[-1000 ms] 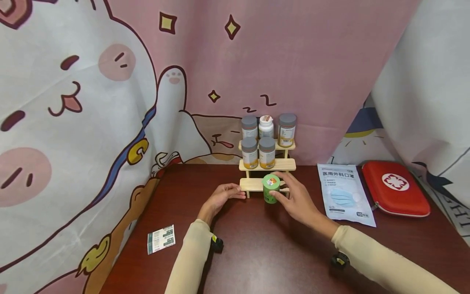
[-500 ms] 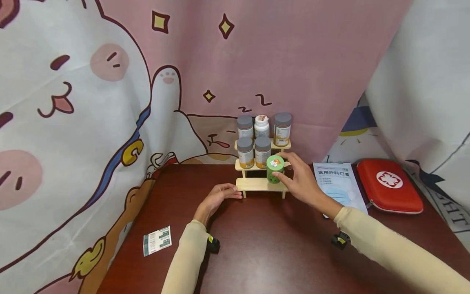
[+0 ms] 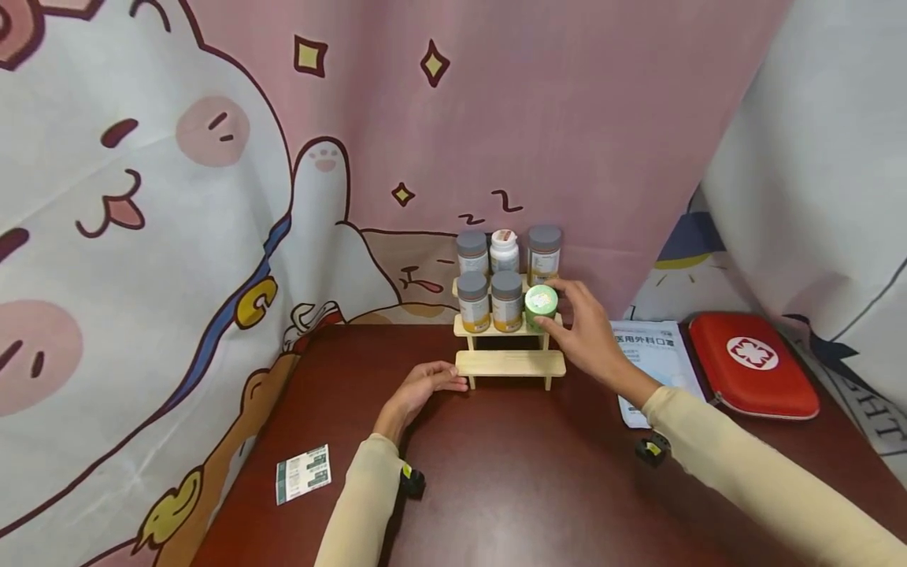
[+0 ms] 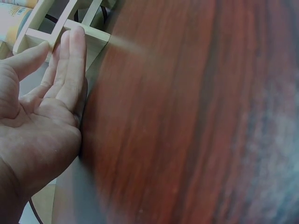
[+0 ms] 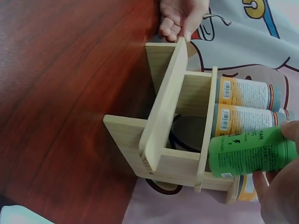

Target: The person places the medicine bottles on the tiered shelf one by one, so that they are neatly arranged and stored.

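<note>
Thumb and fingers of my right hand (image 3: 588,331) grip a green cylindrical can (image 3: 540,305), held upright at the right end of the middle tier of a small wooden stepped rack (image 3: 510,363). In the right wrist view, the can's base (image 5: 247,151) is at the tier's plank; I cannot tell whether it bears weight there. My left hand (image 3: 420,391) holds the left end of the bottom plank, thumb on top and fairly straight fingers below. Two grey-lidded jars (image 3: 473,303) stand beside the can. Behind, the top tier bears two more such jars and a white bottle (image 3: 505,252).
Right of the rack lie a face-mask packet (image 3: 655,362) and a red zipped first-aid case (image 3: 753,365). A small printed sachet (image 3: 303,474) lies at the left on the dark wooden table (image 3: 510,488). A cartoon-printed curtain (image 3: 567,118) hangs close behind the rack.
My right hand has lifted the green can from in front of the bottom tier up and back to the middle tier, beside the jars. My left hand stays at the rack's end.
</note>
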`<state>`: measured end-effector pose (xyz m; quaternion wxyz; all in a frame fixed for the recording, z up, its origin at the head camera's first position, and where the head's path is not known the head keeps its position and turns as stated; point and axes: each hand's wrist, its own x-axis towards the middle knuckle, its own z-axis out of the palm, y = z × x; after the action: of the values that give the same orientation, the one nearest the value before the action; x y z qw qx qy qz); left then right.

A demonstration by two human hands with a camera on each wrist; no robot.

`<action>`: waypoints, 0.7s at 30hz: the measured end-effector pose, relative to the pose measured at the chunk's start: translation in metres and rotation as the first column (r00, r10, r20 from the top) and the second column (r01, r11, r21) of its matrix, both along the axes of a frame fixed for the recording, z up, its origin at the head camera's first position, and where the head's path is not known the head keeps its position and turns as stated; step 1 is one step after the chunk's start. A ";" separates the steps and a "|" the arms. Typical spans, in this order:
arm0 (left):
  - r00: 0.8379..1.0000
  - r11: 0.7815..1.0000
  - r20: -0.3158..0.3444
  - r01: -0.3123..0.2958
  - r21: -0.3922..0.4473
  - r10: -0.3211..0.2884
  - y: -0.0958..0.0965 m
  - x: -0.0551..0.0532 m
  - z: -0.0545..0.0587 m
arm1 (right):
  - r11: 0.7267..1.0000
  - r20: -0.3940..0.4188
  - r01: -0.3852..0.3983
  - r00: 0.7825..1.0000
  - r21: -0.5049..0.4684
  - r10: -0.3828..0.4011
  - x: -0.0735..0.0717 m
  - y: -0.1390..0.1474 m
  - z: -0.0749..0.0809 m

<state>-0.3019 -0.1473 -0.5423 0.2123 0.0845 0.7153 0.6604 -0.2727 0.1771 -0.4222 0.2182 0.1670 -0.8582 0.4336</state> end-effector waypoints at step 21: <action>0.999 1.000 -0.039 -0.019 0.024 0.020 0.002 0.002 -0.005 | 0.990 0.191 0.098 0.979 -0.105 -0.076 -0.030 0.006 0.012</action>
<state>-0.2996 -0.1451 -0.5472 0.1905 0.0930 0.7123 0.6691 -0.3023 0.1835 -0.4101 0.1647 0.0750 -0.8552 0.4857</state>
